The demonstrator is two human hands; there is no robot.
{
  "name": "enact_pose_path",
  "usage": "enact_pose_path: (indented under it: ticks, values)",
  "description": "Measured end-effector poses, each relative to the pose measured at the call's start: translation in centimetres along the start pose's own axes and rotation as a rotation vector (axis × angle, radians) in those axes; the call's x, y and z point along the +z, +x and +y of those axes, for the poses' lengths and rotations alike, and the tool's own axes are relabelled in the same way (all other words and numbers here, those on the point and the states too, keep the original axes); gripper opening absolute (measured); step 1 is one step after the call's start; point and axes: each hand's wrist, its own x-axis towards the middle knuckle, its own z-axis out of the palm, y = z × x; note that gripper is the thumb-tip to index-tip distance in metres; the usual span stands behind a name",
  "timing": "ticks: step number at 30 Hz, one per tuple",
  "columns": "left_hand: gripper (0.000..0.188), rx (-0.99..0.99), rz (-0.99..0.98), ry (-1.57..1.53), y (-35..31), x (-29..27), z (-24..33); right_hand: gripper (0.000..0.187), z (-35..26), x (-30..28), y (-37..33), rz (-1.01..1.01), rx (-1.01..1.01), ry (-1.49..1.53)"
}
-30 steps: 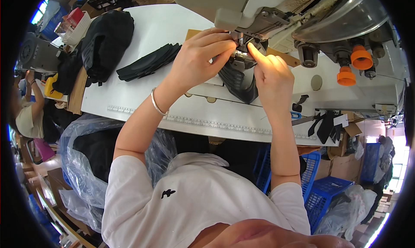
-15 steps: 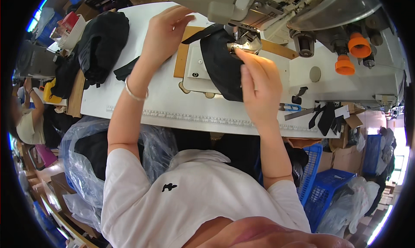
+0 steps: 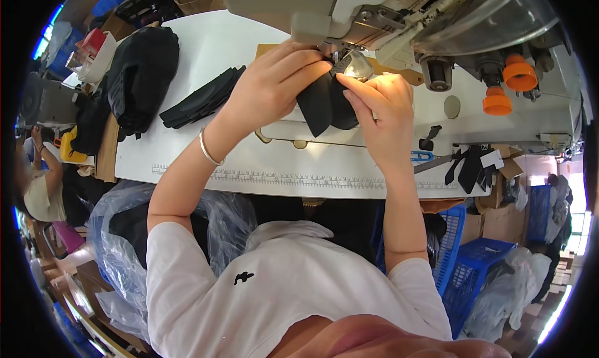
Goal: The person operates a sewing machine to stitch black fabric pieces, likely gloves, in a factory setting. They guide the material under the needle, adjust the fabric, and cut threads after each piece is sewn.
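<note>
At the needle area of a sewing machine (image 3: pixel 340 49), my left hand (image 3: pixel 274 80) pinches the upper end of a black fabric strip (image 3: pixel 316 108). The strip hangs toward me, its pointed end over the white table. Close beside it, my right hand (image 3: pixel 384 105) has thumb and forefinger pressed together at the edge of a curved black fabric piece (image 3: pixel 343 113), which lies partly under the strip. Fingers hide where the two fabrics meet. A stack of black fabric strips (image 3: pixel 203 99) lies left of my left hand.
A black bundle (image 3: pixel 142 80) lies at the table's left, near a white basket (image 3: pixel 100 57). A ruler scale (image 3: pixel 268 179) runs along the front edge. Blue-handled scissors (image 3: pixel 422 156) and black scraps (image 3: pixel 471 171) lie right. Blue crates (image 3: pixel 477 264) stand below. Another person sits far left.
My left hand has come right and toward me, to the needle. The black strip now hangs over the curved piece instead of reaching leftward. My right hand stays near the fabric edge.
</note>
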Motion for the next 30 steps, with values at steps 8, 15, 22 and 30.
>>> enact_pose_path:
  ticks: [8,15,22,30]
  values:
    - [0.039,-0.021,0.032,0.115,0.4,0.1,1.6,0.029,-0.1,-0.6,0.4,-0.054,0.036,0.037]
    - [0.047,-0.011,0.041,0.153,0.4,0.2,2.1,0.028,0.1,-0.7,0.3,-0.061,0.046,0.062]
    - [0.033,-0.038,0.040,0.200,0.4,0.4,2.5,0.028,0.4,-1.0,0.5,-0.085,0.060,0.060]
    - [0.036,-0.059,0.093,0.160,0.0,1.1,2.1,0.029,0.1,-1.2,0.6,-0.114,0.096,0.066]
